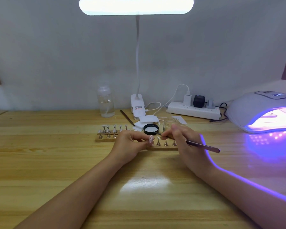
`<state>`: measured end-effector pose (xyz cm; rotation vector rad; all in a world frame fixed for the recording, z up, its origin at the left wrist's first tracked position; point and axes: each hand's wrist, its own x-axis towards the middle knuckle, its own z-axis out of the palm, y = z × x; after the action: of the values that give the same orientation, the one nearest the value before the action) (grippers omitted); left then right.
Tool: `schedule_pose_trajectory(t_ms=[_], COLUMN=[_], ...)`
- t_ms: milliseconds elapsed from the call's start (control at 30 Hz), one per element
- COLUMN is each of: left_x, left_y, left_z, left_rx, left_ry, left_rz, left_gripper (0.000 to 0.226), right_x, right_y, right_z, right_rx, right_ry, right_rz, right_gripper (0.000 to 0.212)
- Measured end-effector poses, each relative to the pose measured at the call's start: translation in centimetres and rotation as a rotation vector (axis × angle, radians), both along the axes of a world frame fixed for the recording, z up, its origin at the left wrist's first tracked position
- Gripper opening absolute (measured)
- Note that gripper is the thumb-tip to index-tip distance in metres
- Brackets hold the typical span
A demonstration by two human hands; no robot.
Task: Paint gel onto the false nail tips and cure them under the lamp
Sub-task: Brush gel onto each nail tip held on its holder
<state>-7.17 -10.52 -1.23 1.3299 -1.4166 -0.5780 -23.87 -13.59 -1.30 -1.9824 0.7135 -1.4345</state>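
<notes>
Over the nearer wooden stand (162, 147), the left hand (130, 142) pinches a nail tip (151, 139) between curled fingers; the right hand (182, 139) grips the brush (203, 145), bristles near that tip; the curing lamp (264, 111) glows at right — a loose pinch could let the tip twist, smearing gel onto the fingers.

We take this for a small home nail-art station set against a plain pale wall. Our evidence: a wood-grain surface (40, 162), a clip-on desk lamp (136, 6) glowing overhead, a domed curing lamp (261, 111) shining violet at the right, a power strip (193, 110) crowded with chargers, and wooden stands (106, 137) holding rows of false nail tips (114, 127) on metal pegs.
</notes>
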Motion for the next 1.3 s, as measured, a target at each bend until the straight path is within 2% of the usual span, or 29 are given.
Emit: schedule_pose_trajectory(t_ms=[133,300,433,600,733,900,1033,1167,1300], left_x=[0.08,0.00,0.01,0.10,0.11,0.08,0.08,0.02,-0.08], left_y=[0.04,0.00,0.07,0.00,0.01,0.06,0.16,0.23,0.25], left_z=[-0.16,-0.06,-0.06,-0.17,-0.14,-0.11,0.06,0.10,0.14], left_rx=[-0.004,-0.010,-0.043,-0.053,-0.064,-0.055,-0.023,-0.016,-0.009], left_ry=[-0.012,-0.048,-0.082,-0.116,-0.110,-0.110,-0.099,-0.111,-0.099], left_rz=[0.006,0.003,-0.021,-0.036,-0.051,-0.022,-0.008,0.034,0.019], left_gripper=[0.014,0.013,0.017,0.013,0.015,0.022,0.027,0.025,0.020], right_x=[0.14,-0.08,0.15,0.00,0.08,-0.03,0.04,-0.01,-0.05], right_y=[0.43,0.08,0.45,0.20,0.43,0.09,0.38,0.42,0.16], right_z=[0.01,0.15,0.11,0.20,0.15,0.08,0.06,0.02,0.25], right_rx=[0.100,-0.035,0.082,-0.047,0.091,-0.039,0.133,0.091,0.000], right_ry=[-0.032,0.067,0.015,0.108,0.001,0.076,0.011,-0.065,0.086], right_rz=[0.087,-0.032,0.069,-0.037,0.072,-0.034,0.065,0.043,-0.028], right_gripper=[0.045,0.034,0.041,0.037,0.043,0.035,0.045,0.041,0.034])
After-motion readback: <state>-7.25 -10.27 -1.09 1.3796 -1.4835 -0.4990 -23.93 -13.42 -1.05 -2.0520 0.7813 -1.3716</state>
